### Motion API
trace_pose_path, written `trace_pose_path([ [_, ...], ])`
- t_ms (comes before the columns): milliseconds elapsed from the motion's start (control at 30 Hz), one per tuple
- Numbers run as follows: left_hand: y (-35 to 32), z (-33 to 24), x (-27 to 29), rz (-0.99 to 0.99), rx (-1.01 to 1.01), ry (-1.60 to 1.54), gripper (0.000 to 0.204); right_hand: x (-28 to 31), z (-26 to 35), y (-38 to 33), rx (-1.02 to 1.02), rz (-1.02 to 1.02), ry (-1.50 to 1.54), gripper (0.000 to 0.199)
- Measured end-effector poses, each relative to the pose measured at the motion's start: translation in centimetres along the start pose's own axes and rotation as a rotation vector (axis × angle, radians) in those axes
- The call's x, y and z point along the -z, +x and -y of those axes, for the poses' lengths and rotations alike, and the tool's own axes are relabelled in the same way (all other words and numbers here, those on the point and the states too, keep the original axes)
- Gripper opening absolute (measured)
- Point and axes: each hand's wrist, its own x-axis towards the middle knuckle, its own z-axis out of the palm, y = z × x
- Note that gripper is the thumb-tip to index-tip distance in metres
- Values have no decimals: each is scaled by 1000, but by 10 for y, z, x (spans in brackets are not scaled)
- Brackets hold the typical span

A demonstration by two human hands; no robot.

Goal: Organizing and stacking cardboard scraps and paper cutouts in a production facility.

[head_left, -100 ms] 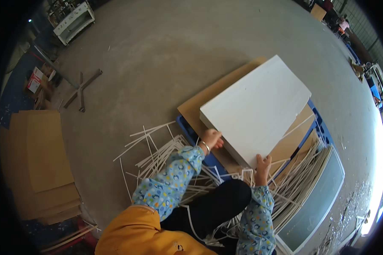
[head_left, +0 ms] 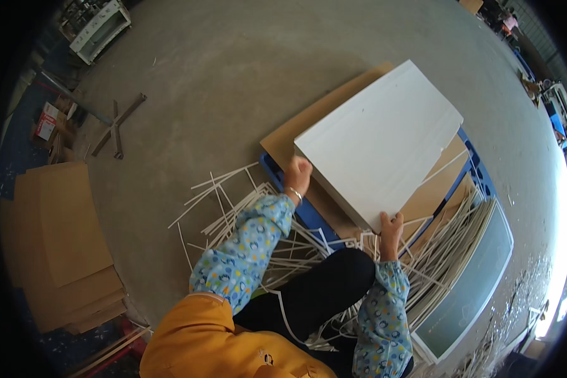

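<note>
A grey concrete floor (head_left: 201, 94) fills most of the view. Toward two o'clock a blue plastic pallet (head_left: 312, 217) carries a flat brown cardboard sheet (head_left: 337, 101), and on that lies a thick white rectangular block (head_left: 378, 138), its top smooth and matt with a small dark speck and its three o'clock edge slightly rough. A stack of brown cardboard sheets (head_left: 69, 220) lies at about nine o'clock; a white-rimmed grey-blue panel (head_left: 469, 286) stands out at four o'clock, with a dense bundle of thin white strips (head_left: 447, 252) along its inner side. More strips lie tangled below the pallet. Brown cardboard cartons (head_left: 46, 121) sit near ten o'clock, their contents too small to tell. At the block's six o'clock corner the right hand (head_left: 390, 230) touches the edge, thumb and fingers slightly parted; whether it grasps cannot be told. At its eight o'clock side the left hand (head_left: 298, 175) is curled and blurred, its fingertips hidden, so its hold is unclear. A silvery bracelet (head_left: 295, 193) circles the left wrist.
</note>
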Motion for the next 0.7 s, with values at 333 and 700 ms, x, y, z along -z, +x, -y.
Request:
trace_pose_path([
  [333,77,24,-7,163,-173,249,47,-6,-24,-20,4,17,-241,28],
  [700,83,45,-23,230,-262,200,45,-11,-19,-37,172,-60,-480,34],
])
